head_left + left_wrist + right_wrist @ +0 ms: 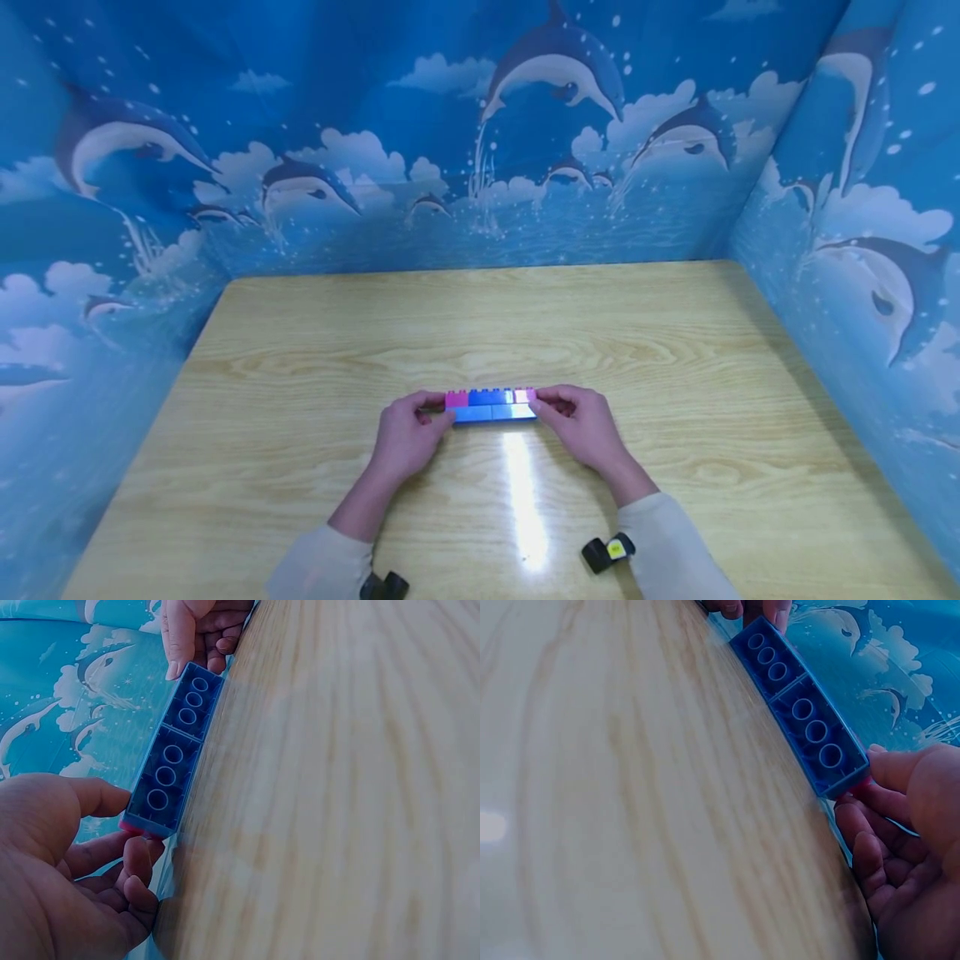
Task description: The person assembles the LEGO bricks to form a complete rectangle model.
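Note:
A two-layer row of toy building bricks [480, 412] is held level above the wooden table, between both hands. Its lower layer is two blue bricks end to end; the upper has a blue brick in the middle and pink ones at the ends. My left hand [408, 433] pinches the left end between thumb and fingers. At the right end my right hand [587, 425] pinches likewise. Both wrist views show the hollow undersides of the blue bricks [165, 761], with round tubes inside. In the right wrist view, pink shows beside my right fingers [889, 802].
The light wood-grain table [300, 350] spreads out around the hands. Blue dolphin-printed sheets [375, 167] rise behind it and at both sides. A bright light reflection lies on the table in front of the bricks. Each wrist wears a black strap device [609, 552].

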Demonstrator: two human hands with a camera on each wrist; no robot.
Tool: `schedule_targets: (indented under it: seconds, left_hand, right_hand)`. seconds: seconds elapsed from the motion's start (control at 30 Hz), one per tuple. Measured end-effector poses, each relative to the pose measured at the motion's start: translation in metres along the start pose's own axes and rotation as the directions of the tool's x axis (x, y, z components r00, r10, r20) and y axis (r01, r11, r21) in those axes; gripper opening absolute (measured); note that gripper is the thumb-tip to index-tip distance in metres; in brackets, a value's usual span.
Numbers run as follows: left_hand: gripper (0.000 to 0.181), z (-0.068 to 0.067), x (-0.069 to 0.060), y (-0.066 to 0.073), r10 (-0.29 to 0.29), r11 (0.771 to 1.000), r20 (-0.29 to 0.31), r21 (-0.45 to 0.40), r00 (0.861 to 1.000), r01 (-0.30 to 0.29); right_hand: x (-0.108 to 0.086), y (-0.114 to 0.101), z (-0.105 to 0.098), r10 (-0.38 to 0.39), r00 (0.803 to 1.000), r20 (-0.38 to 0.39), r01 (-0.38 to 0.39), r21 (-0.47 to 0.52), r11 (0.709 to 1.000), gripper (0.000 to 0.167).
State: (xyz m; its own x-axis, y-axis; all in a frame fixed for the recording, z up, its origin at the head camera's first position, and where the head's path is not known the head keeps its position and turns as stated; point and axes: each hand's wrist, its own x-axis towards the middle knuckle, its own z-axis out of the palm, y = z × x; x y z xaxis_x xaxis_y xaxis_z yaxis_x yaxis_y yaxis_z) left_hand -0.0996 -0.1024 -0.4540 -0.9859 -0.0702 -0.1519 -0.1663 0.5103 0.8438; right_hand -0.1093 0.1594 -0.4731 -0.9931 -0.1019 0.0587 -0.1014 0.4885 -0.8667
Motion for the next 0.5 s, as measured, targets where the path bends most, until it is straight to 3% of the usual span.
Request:
schedule_targets:
  seconds: [0.5]
  left_hand:
    - [0.032,0.0042,0.0032,-0.0016,-0.019,1.0,0.017,-0.011,1.0,0.019]
  right_hand:
    - [0.0023,-0.0025,0.0005,0.045,0.999,-0.013,-0.045,-0.033,0.998,0.021]
